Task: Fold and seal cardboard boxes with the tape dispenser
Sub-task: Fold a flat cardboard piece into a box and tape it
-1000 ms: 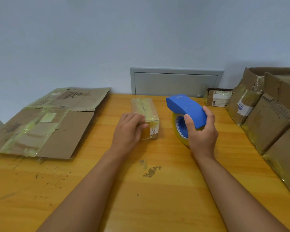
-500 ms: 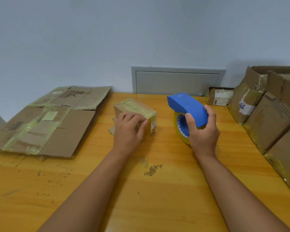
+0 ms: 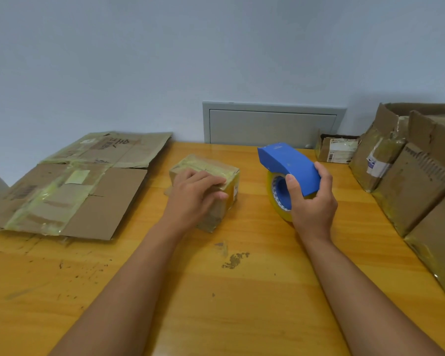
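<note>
Grey wall panel (image 3: 272, 125) behind wooden table (image 3: 216, 304) (scuffed).

Place: looked like a packing room | signs: scuffed wooden worktop (image 3: 242, 291), flattened cardboard (image 3: 70, 191), taped boxes stacked at right (image 3: 411, 181), bare wall (image 3: 165, 60)
</note>
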`<act>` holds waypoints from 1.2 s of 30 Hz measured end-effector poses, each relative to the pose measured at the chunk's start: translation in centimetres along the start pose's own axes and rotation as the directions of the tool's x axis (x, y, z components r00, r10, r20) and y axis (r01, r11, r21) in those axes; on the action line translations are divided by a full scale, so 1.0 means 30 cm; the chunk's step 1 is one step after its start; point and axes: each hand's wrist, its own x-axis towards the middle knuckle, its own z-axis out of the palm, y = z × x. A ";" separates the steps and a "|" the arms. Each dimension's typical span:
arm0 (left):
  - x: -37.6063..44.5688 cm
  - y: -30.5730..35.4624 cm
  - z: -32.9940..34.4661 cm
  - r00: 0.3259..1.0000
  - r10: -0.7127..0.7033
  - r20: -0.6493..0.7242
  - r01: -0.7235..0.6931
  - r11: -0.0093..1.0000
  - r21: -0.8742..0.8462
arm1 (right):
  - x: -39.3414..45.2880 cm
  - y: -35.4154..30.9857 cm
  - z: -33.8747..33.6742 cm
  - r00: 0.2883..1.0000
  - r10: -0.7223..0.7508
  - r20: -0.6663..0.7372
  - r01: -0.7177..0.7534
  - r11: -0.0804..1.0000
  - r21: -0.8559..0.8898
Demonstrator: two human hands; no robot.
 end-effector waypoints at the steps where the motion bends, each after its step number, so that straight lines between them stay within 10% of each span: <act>1: -0.002 0.000 -0.002 1.000 0.010 -0.004 -0.010 1.000 0.014 | 0.000 0.000 0.000 1.000 -0.003 0.000 0.003 1.000 -0.001; 31: -0.001 0.022 0.054 0.998 -0.043 0.038 0.044 0.999 -0.022 | -0.003 0.003 0.001 0.999 -0.016 -0.034 0.018 0.998 0.061; 36: 0.029 0.100 0.081 0.993 -0.121 0.008 0.111 0.934 0.339 | -0.001 0.006 0.003 0.999 -0.010 -0.033 0.012 0.998 0.063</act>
